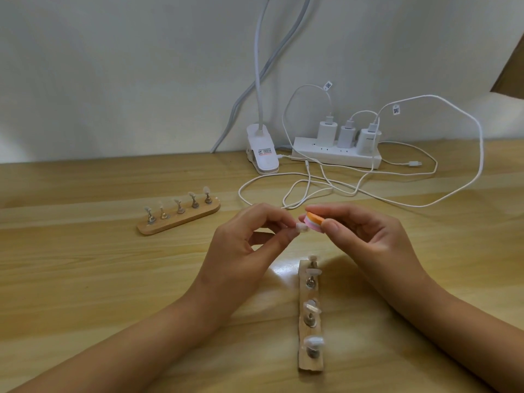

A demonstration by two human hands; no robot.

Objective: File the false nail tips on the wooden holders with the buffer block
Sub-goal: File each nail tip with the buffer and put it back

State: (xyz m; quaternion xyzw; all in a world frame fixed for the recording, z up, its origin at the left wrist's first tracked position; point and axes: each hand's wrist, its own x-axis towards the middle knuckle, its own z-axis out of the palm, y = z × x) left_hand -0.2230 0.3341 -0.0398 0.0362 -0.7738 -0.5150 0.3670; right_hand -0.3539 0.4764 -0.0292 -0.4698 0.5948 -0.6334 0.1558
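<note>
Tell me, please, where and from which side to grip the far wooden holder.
Grip the far wooden holder by its rounded left end, probably coming low from the left: the wood there is bare, while nail tips stand on pegs along its top.

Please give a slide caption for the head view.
Left hand pinches a false nail tip against the buffer block held in the right hand.

Buffer block (314,221), in the right grip (365,239): orange top layer over pink and white layers. Nail tip (302,228), in the left grip (243,245): translucent white. First holder (309,364), below both grips: pale wood, grey metal pegs, milky-white tips. Second holder (170,224), left of the left grip: pale wood, grey and brass-toned pegs. Tabletop (85,279): light yellow-brown, streaked grain. Power strip (334,157), beyond the grips: white.
</note>
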